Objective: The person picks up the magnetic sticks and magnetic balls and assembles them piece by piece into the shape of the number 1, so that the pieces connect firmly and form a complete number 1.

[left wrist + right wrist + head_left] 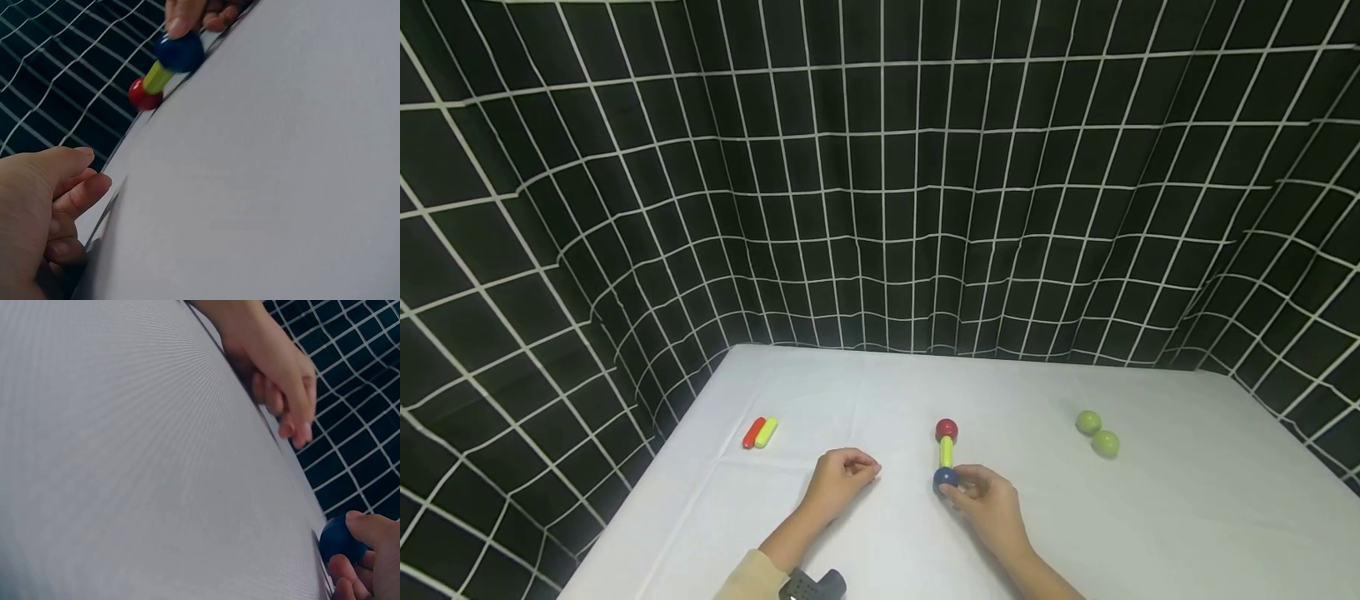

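Between thumb and fingers my right hand (996, 504) pinches a blue ball (942, 478). A short yellow-green stick (946, 452) runs from that ball to a red ball (946, 429) at the far end, so the three line up like a small dumbbell. In the left wrist view the same blue ball (180, 53), stick (157, 77) and red ball (145, 97) show as one joined piece. My left hand (837, 485) rests over the cloth to the left of it, fingers loosely curled, with nothing in its grasp.
On the left of the white-covered table (880, 383) lie a red stick (753, 433) and a yellow-green stick (767, 432), side by side. Two light green balls (1088, 422) sit close together on the right. A black curtain with white grid lines (895, 208) surrounds the table's back and sides.
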Tool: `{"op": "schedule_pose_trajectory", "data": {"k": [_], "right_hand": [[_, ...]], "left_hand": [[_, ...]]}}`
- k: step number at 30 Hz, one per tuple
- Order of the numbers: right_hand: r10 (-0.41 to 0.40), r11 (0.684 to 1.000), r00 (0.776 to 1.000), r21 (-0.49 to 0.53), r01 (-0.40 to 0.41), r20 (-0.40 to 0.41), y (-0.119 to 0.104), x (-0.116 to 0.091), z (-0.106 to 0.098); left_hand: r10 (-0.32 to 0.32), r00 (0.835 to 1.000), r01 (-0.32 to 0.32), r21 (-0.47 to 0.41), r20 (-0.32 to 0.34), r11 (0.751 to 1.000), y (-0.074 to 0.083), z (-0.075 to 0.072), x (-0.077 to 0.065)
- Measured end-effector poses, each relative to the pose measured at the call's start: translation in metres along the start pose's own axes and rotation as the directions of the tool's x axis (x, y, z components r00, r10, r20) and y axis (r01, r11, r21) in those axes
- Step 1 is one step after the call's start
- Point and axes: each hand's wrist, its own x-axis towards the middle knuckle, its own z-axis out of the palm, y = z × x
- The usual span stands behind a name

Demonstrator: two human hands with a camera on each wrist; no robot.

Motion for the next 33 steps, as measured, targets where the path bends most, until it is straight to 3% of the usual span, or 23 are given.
{"op": "schedule_pose_trajectory", "data": {"k": [5, 9, 19, 27, 33], "right_hand": [[-0.013, 1.0, 1.0, -0.009, 0.013, 0.002, 0.0, 0.001, -0.001], [-0.02, 1.0, 1.0, -0.018, 0.02, -0.003, 0.001, 0.001, -0.002], [-0.008, 1.0, 1.0, -0.01, 0.008, 0.002, 0.0, 0.0, 0.0], [0.009, 0.999, 1.0, -0.035, -0.009, -0.002, 0.0, 0.001, 0.001], [0.013, 0.999, 1.0, -0.045, -0.013, -0.009, 0.001, 0.001, 0.001]], "left_hand": [[-0.045, 0.994, 0.048, 0.024, -0.097, 0.999, -0.011, -0.024, -0.006], [-0.076, 0.98, 0.08, 0.015, -0.182, 0.997, -0.018, -0.041, -0.012], [-0.172, 0.941, 0.196, 0.056, -0.29, 0.979, -0.029, -0.076, -0.013], [-0.161, 0.91, 0.227, 0.132, -0.383, 0.965, -0.039, -0.091, -0.011], [-0.099, 0.887, 0.203, 0.188, -0.451, 0.961, -0.039, -0.097, -0.011]]}}
